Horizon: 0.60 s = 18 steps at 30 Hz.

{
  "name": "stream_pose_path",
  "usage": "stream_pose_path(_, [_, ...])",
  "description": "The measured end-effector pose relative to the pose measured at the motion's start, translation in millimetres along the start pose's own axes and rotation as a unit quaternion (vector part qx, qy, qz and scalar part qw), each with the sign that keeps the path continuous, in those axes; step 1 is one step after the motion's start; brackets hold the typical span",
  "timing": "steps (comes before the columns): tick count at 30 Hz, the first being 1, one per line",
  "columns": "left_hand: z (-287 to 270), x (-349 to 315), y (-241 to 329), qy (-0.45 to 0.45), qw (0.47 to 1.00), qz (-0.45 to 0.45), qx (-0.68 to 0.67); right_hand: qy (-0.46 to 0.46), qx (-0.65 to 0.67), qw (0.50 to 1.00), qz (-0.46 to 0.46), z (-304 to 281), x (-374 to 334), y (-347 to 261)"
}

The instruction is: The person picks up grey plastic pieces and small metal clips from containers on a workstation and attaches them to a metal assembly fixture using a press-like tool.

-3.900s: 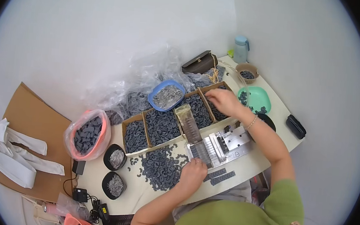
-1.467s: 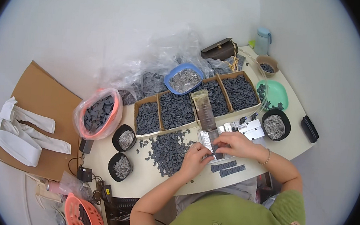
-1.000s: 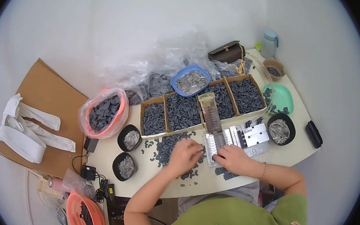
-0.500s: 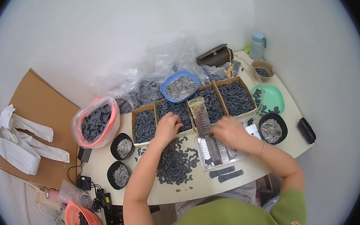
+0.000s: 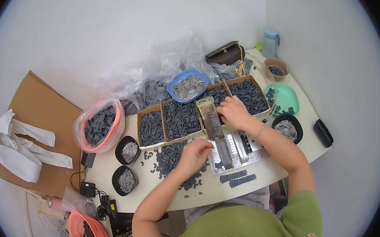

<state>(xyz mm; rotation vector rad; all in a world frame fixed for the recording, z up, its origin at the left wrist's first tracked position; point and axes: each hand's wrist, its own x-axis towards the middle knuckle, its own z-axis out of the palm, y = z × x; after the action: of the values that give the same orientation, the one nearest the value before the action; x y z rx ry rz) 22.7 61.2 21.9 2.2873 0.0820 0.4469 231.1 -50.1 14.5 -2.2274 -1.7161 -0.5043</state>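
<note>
A metal jig [image 5: 236, 146] lies on the bench [image 5: 156, 197] directly before a seated worker, a row of dark pieces [image 5: 223, 154] set along its near part and a clear ribbed holder [image 5: 211, 120] meeting it from the boxes behind. The central spot probably suits both hands. The left hand [image 5: 194, 156] hangs just beside the jig, above a loose pile of dark pieces [image 5: 168, 161], its fingers bent close together; whether they pinch anything cannot be told. The right hand [image 5: 235, 112] reaches over a cardboard box [image 5: 225, 89], fingers curled downward, the tips hidden, so its grip cannot be told either. Two dark strips [image 5: 239, 179] lie side by side near the front edge, apparently laid there to keep clear of the jig. Cardboard dividers seem meant to keep the batches apart, while a blue dish [image 5: 170, 91] of thin metal pins perches on the boxes, perhaps to save bench space. The right forearm covers part of the jig's far end, and the pile runs out of sight beneath the left hand. Crumpled clear bags [image 5: 132, 75] blur what lies behind, and a coral basket [image 5: 101, 232] is cut off at the lower edge.
</note>
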Motion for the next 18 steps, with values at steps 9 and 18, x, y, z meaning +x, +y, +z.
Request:
stream_pose_path(9, [35,-53,10,0.006,0.937,0.218,0.271,0.077,0.095,0.992,0.015,-20,-7,-8])
stream_pose_path(18, [6,-44,-14,0.049,0.978,0.103,0.177,-0.133,0.408,0.901,0.061,-30,-60,-55])
